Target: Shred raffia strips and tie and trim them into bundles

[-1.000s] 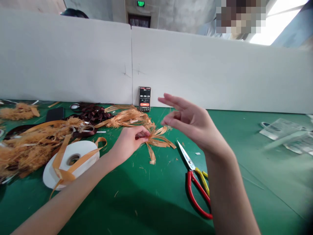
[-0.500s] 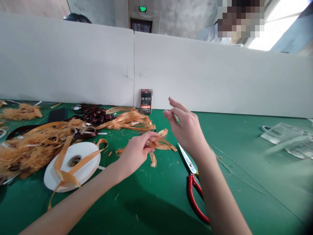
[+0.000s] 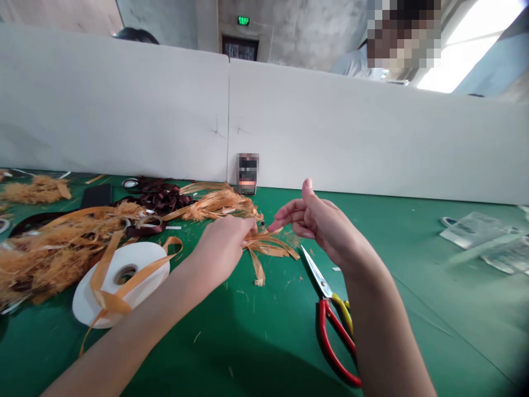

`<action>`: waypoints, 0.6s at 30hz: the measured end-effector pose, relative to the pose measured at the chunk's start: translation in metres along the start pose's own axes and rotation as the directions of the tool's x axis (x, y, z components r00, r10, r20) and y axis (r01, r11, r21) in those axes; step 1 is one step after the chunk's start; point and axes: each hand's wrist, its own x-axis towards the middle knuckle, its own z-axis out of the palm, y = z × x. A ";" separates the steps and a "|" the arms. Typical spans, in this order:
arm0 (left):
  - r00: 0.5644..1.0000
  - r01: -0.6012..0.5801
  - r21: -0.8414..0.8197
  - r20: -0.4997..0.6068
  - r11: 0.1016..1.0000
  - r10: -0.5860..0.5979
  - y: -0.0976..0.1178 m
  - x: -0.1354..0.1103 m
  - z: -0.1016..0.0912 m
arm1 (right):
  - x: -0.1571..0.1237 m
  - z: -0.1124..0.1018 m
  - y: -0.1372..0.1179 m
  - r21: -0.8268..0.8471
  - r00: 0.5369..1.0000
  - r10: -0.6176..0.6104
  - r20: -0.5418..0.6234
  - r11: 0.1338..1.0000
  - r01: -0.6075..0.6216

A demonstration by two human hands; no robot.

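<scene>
**A firm pinch on one side, a light touch on the other**

From where I stand, the left hand [image 3: 221,251] seems to be pinched on the gathered end of the orange ribbon bunch [image 3: 268,246], though its own knuckles hide part of the grip. The right hand [image 3: 326,226] is clasped on nothing: its thumb stands up, well apart from the loosely bent fingers, whose tips reach the upper strips; I can't tell whether they touch.

The bunch lies between the hands, its loose ends fanned over the green worktop [image 3: 248,342]. I'd say the left pinch should stay tight at the gather, while the right takes one strip at a time, drawing gently so nothing frays or slips out.

The scissors [image 3: 323,284] lie just beside, blades pointing towards the strips, so I'd mind that tip. Farther left sit the white spool [image 3: 142,253] and a fibre heap [image 3: 66,251], whose strands could tangle in.
</scene>
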 end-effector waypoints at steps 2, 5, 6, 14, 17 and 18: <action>0.999 0.050 0.064 -0.014 0.997 -0.049 -0.008 0.003 -0.009 | 0.002 -0.002 0.001 -0.077 0.995 0.018 -0.098 0.997 -0.025; 0.988 0.138 0.041 -0.079 0.990 -0.135 -0.019 0.007 -0.019 | 0.002 -0.008 0.002 -0.274 0.965 -0.013 -0.262 0.960 -0.061; 0.983 0.158 -0.008 -0.098 0.987 -0.158 -0.021 0.009 -0.021 | 0.001 -0.010 0.002 -0.358 0.961 -0.017 -0.275 0.930 -0.086; 0.953 0.150 -0.207 -0.231 0.967 -0.198 -0.024 0.017 -0.028 | -0.005 -0.015 0.003 -0.655 0.992 0.126 0.016 0.751 -0.085; 0.961 0.148 -0.200 -0.202 0.969 -0.188 -0.025 0.017 -0.028 | -0.003 -0.014 0.002 -0.523 0.999 0.021 -0.037 0.852 -0.037; 0.966 0.148 -0.198 -0.182 0.969 -0.185 -0.024 0.017 -0.028 | -0.004 -0.013 0.001 -0.420 1.000 -0.013 -0.024 0.908 0.002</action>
